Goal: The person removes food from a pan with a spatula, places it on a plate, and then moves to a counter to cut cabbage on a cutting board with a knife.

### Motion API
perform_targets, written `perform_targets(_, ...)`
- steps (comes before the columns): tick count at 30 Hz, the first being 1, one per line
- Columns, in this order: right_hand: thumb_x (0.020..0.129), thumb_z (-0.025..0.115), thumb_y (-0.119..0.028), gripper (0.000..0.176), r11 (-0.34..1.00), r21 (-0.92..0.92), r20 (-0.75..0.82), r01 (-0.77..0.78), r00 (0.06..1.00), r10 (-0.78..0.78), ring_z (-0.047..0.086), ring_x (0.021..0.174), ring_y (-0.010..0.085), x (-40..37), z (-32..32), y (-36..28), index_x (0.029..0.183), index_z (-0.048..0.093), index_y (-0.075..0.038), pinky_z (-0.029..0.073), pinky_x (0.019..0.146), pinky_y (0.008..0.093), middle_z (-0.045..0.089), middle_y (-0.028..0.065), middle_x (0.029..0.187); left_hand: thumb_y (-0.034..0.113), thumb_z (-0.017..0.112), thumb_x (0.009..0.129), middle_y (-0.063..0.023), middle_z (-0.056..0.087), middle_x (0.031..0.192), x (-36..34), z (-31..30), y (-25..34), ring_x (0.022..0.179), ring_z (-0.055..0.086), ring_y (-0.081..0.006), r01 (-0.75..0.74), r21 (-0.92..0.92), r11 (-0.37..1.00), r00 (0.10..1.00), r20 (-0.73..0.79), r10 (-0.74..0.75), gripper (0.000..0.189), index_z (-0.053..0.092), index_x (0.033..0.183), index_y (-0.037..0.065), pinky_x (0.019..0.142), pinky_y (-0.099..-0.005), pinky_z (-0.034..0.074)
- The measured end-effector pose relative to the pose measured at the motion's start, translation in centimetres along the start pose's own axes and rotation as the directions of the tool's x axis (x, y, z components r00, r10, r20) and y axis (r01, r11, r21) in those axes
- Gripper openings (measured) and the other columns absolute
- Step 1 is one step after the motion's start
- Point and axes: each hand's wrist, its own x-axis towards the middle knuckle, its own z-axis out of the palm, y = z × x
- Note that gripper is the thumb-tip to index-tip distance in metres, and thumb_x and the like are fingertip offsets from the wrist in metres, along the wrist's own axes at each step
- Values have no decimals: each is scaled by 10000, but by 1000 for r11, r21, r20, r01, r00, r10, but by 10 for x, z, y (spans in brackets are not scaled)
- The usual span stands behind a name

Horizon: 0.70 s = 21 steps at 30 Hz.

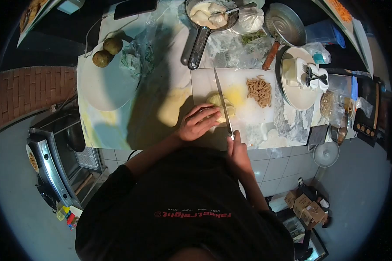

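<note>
Knife point(220, 88), clamped in right hand point(238, 152), is crossing pale food point(214, 100) mid-frame; left hand point(197, 124) is pressing alongside, risking nicks should food roll.

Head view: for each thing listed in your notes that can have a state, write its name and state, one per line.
Left hand: resting against the pale yellow food.
Right hand: gripping the knife handle.
Long silver knife: held, blade over the food.
Pale yellow food: partly covered by hand and blade.
Thin brown strips: heaped.
Black handled pan: holding creamy food and a utensil.
Two round brownish items: whole.
</note>
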Motion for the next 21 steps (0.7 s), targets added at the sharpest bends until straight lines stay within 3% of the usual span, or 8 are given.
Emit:
perform_targets(3,1067,404,-280,423,998,63,55,-1,998,-2,598,694,519,2,-9,2,1262,419,96,432,619,543,590,309,686,130,811,757,-78,658,1183,-2,1,0,1078,621,-281,34,-33,999,999,12,-33,410,704,1144,48,903,-374,535)
perform_targets(5,1067,406,-276,398,998,33,-15,48,999,-47,586,679,520,1,-1,12,1244,423,80,421,605,545,585,307,684,136,809,763,-75,653,1189,0,0,2,1080,616,-279,53,-49,997,998,26,-52,402,706,1141,51,905,-376,531)
perform_targets(9,1059,421,-279,401,998,47,-1,-46,999,46,576,683,498,-5,-3,1,1265,438,65,423,629,524,573,296,699,166,807,771,-84,613,1222,0,-2,3,1108,587,-272,49,-7,999,997,68,-48,403,700,1145,59,947,-386,502)
perform_targets(12,1059,433,-267,310,995,84,-61,45,997,-40,559,663,525,-9,-5,2,1133,444,34,396,591,551,572,296,661,181,819,769,-107,579,1252,1,-4,5,1119,585,-285,66,5,998,995,71,-67,452,678,1180,56,956,-391,498)
perform_targets(14,1053,446,-248,279,999,44,-30,29,999,-27,562,649,523,-9,-8,3,1102,441,27,393,584,562,568,291,647,200,836,758,-122,553,1272,2,-3,8,1152,571,-303,264,-156,952,964,64,-257,509,655,1214,62,961,-399,498)
perform_targets(15,1053,446,-248,279,998,48,-32,28,999,-27,562,649,523,-8,-8,7,1102,441,27,393,584,562,568,291,647,200,836,758,-122,553,1272,2,-3,8,1152,571,-303,262,-155,953,965,68,-254,509,655,1214,62,961,-399,498)
perform_targets(21,1040,462,-215,326,992,46,7,116,993,-117,586,658,524,2,-6,20,1231,430,48,417,563,561,578,305,651,181,859,727,-134,524,1280,-6,-1,7,1193,554,-312,216,-100,971,974,93,-207,574,643,1242,54,978,-402,515)
